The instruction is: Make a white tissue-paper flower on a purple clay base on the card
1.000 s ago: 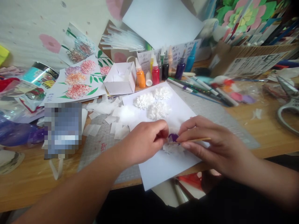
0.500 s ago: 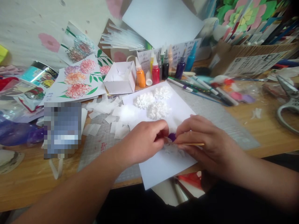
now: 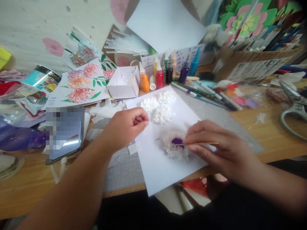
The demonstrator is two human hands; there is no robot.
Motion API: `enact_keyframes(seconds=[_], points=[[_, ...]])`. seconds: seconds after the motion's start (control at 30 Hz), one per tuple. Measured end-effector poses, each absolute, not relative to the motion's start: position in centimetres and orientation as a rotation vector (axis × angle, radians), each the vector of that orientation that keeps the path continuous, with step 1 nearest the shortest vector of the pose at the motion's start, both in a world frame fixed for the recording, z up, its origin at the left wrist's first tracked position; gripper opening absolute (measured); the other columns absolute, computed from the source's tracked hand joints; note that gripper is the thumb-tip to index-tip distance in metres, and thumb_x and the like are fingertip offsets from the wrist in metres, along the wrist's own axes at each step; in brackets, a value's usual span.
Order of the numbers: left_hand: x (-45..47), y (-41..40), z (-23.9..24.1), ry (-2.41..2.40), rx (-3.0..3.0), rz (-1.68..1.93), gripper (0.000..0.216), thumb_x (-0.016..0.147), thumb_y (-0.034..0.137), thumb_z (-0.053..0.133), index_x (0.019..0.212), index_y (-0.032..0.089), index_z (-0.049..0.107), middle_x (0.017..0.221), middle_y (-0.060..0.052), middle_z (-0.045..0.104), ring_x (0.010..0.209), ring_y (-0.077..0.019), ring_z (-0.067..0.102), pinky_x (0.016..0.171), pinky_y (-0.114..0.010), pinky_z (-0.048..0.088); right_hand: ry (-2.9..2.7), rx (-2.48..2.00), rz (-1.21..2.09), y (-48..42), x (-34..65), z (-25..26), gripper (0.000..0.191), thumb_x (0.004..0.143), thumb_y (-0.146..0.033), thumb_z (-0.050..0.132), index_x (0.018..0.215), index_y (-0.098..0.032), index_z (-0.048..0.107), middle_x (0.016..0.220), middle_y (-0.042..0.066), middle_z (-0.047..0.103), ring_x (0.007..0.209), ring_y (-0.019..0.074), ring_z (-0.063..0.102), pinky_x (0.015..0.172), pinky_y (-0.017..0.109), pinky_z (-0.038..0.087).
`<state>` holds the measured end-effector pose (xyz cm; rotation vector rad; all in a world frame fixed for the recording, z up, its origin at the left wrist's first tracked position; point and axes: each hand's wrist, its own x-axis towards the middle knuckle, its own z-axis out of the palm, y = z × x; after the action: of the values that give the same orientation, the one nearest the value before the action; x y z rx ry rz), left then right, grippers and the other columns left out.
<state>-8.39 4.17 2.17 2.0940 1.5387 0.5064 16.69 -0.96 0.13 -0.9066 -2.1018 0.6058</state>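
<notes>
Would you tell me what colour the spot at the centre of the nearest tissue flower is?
The spot by the stick is purple, seen in the head view.

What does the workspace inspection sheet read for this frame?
Surface: wooden desk with a grey cutting mat on it.
Job's things: white sheet bearing tissue tufts; the nearest tuft has a purple centre.
Clutter: paint bottles, pens, scissors, white box, flower paintings, tissue squares.
Hands: left hand raised, fingers pinched; right hand holds a thin stick at the purple centre.
Cables: nothing seen.
Surroundings: cardboard box, paper flowers behind.
</notes>
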Motion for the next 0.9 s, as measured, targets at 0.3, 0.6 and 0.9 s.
enact_keyframes(seconds=[0.3,0.6,0.9], points=[[-10.2,5.4,1.6,1.700,2.333,0.263,0.029,0.077,0.035,0.056,0.104,0.024,0.062,0.110,-0.003,0.058,0.101,-0.0234,0.053,0.086,-0.037,0.043,-2.166,-0.815,0.612,-1.3,17.0,0.4,0.013,0.085,-0.011,0.056,0.092,-0.016,0.066,0.092,0.008,0.062,0.091,0.0168,0.056,0.078,0.031,0.046],[-9.1,5.6,0.4,1.544,2.421,0.192,0.010,0.078,0.030,0.057,0.080,0.022,0.062,0.103,-0.002,0.057,0.102,-0.0229,0.048,0.094,-0.041,0.035,-2.200,-0.792,0.536,-1.4,17.1,0.3,0.014,0.086,-0.014,0.055,0.094,-0.017,0.066,0.090,0.007,0.062,0.087,0.0179,0.057,0.077,0.034,0.046],[-8.5,4.6,2.0,1.514,2.275,0.290,0.014,0.084,0.031,0.049,0.078,0.021,0.055,0.088,0.000,0.064,0.082,-0.0181,0.056,0.077,-0.033,0.039,-2.214,-0.806,0.511,-1.7,17.8,0.3,0.015,0.087,-0.019,0.055,0.094,-0.021,0.068,0.092,0.007,0.060,0.088,0.0196,0.058,0.088,0.041,0.042]])
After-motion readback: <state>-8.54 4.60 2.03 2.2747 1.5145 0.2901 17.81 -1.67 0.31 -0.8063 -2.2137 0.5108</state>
